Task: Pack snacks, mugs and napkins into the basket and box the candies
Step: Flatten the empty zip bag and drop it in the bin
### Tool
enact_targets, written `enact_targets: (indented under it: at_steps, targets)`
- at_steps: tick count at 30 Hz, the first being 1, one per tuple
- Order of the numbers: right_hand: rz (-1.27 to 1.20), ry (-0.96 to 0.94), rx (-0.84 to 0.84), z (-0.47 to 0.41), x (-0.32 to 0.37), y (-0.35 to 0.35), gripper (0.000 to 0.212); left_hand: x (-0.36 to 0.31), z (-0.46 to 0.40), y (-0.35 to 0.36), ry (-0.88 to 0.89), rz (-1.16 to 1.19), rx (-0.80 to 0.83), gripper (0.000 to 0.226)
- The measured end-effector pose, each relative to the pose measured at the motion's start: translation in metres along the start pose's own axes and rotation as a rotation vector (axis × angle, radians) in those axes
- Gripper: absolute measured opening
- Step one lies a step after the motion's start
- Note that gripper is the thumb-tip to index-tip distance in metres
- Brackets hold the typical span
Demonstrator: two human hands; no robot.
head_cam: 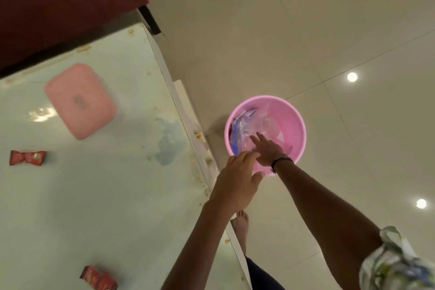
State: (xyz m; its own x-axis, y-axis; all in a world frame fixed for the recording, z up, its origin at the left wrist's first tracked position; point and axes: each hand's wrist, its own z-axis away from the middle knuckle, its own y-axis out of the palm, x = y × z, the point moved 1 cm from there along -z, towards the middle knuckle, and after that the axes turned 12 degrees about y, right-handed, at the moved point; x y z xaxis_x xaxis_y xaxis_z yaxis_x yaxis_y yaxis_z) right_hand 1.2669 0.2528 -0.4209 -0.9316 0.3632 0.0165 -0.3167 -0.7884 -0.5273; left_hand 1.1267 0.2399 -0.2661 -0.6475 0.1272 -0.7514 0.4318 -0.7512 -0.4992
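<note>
Reached down with right hand [268,148] spread flat on the clear plastic bag [249,125] inside the pink basket [294,122], left hand [237,179] relaxed open beside — light, crinkly, slippery stuff, probably best pinched at its edge.
</note>
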Motion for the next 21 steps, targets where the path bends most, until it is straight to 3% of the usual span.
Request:
enact_targets:
  at_steps: [4, 7, 11, 15, 21]
  targets:
    - [-0.054, 0.018, 0.168, -0.011, 0.0, -0.007, 0.064, 0.006, 0.003, 0.006, -0.017, 0.008, -0.006, 0.042]
    - [-0.103, 0.018, 0.18, 0.014, 0.007, -0.029, 0.072, -0.004, 0.012, -0.002, -0.007, 0.041, -0.043, 0.041]
    - [-0.23, 0.032, -0.065, 0.08, 0.006, -0.051, 0.052, -0.018, 0.03, -0.02, -0.026, 0.221, -0.112, 0.039]
    - [-0.665, -0.017, -0.412, 0.179, 0.023, -0.075, 0.021, -0.042, 0.072, -0.064, -0.129, 0.422, -0.341, 0.03]
    - [-0.78, -0.222, -0.333, 0.288, 0.101, -0.105, 0.016, -0.064, 0.162, -0.137, -0.225, 0.511, -0.59, 0.022]
